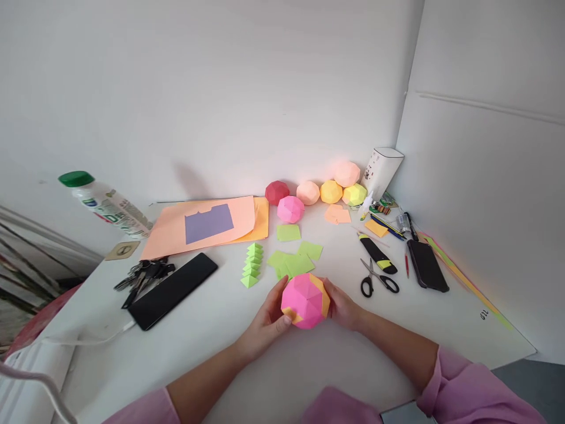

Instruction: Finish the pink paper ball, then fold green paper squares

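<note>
Between my two hands is a faceted paper ball [305, 299], pink with orange-yellow parts at its right side and lower left. My left hand [268, 315] grips its left side, with the thumb on the front. From the right, my right hand [343, 303] holds the other side, its fingers partly hidden behind the ball. Just beyond lie several loose green paper pieces [293, 264] and a flat green stack [288, 232]. A row of folded green paper units [252, 265] stands to the left of them.
Finished-looking paper balls [308, 192] line the wall. Scissors [378, 280], a box cutter [377, 253] and a phone [427, 265] lie at right. At left are a black power bank or phone-like slab [174, 290], keys [145, 272], coloured sheets [163, 229] and a bottle [110, 203].
</note>
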